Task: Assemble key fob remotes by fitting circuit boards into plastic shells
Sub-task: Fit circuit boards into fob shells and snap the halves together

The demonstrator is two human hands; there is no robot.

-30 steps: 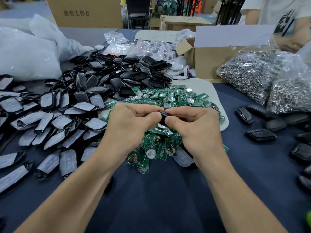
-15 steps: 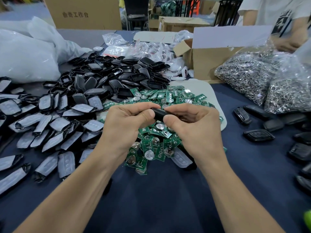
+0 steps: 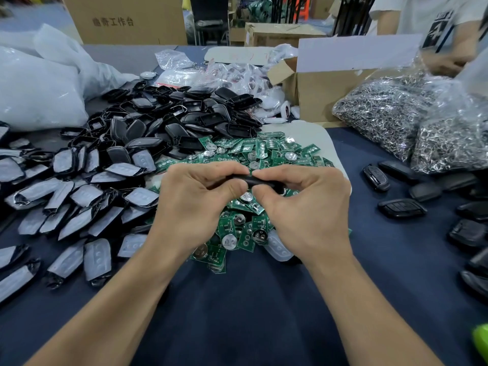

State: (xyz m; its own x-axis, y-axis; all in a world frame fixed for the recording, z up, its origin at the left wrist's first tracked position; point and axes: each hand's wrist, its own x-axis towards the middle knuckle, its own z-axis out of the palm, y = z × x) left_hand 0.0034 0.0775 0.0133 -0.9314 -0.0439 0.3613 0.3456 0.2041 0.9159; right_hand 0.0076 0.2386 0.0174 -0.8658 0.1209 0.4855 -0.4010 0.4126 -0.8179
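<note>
My left hand [image 3: 196, 204] and my right hand [image 3: 306, 207] meet above a heap of green circuit boards [image 3: 253, 154]. Together they pinch one black key fob shell [image 3: 253, 180] by its two ends, held edge-on; most of it is hidden by my fingers. Whether a board sits inside it cannot be seen. To the left lie several shell halves with grey button pads [image 3: 79, 196], and behind them a pile of empty black shells [image 3: 184, 120].
Closed black fobs [image 3: 401, 207] lie on the dark blue tablecloth [image 3: 250, 313] at the right. Bags of metal key rings [image 3: 396, 114] and a cardboard box [image 3: 330, 93] stand behind them. White plastic bags [image 3: 39, 88] sit far left. Another person [image 3: 443, 35] works at the back right.
Both hands stayed together over the boards. The black shell between my fingers has turned and now shows more of its long edge.
</note>
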